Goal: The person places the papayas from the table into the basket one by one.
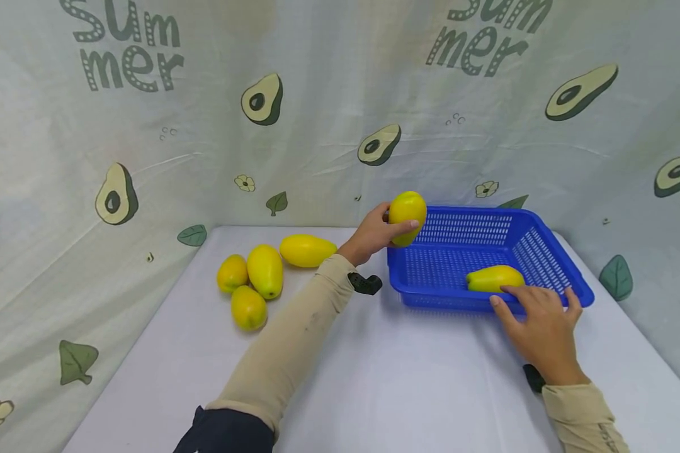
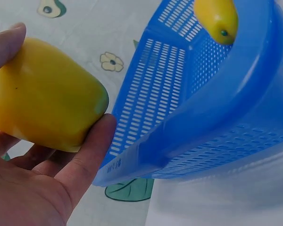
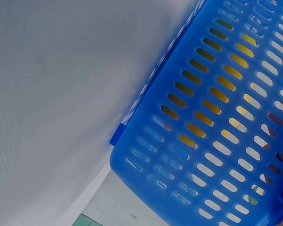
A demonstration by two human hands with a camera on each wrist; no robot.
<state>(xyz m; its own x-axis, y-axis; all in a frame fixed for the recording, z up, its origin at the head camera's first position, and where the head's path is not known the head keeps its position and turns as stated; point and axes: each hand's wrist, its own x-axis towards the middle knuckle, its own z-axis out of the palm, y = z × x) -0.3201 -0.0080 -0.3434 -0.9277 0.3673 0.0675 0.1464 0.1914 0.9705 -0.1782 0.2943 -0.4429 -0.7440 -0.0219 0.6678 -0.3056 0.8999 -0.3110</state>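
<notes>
My left hand (image 1: 372,231) holds a yellow mango (image 1: 408,217) just above the back left corner of the blue basket (image 1: 395,277). In the left wrist view, thumb and fingers wrap the mango (image 2: 42,94), which has a greenish end. Inside the basket, near its front wall, lies another yellow mango (image 1: 495,278). My right hand (image 1: 544,330) grips the basket's front rim toward the right. Through the wall slots in the right wrist view, yellow of the fruit and parts of the fingers show; most of that hand is out of this view.
On the left side of the white table (image 1: 430,390) lie several more yellow mangoes, among them a long one (image 1: 308,250) at the back and a rounder one (image 1: 249,308) in front. A printed curtain (image 1: 317,126) stands right behind the table.
</notes>
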